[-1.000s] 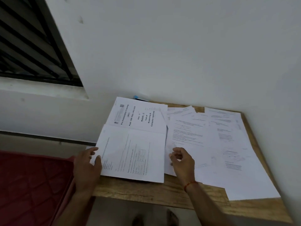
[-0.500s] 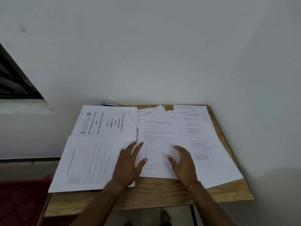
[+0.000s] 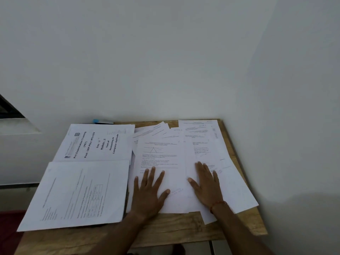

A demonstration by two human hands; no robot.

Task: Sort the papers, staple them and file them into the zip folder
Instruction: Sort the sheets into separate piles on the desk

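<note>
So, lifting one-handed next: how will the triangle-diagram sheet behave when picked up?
Probably floppy and light: the triangle-diagram sheet looks like one thin page. Pushed, it may slide and drag overlapping loose papers, though the left hand and right hand press flat on them.

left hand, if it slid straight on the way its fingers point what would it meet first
The left hand lies flat on the diagram sheet; going on, it would probably first reach the fanned sheets behind it, then the wall.
</note>
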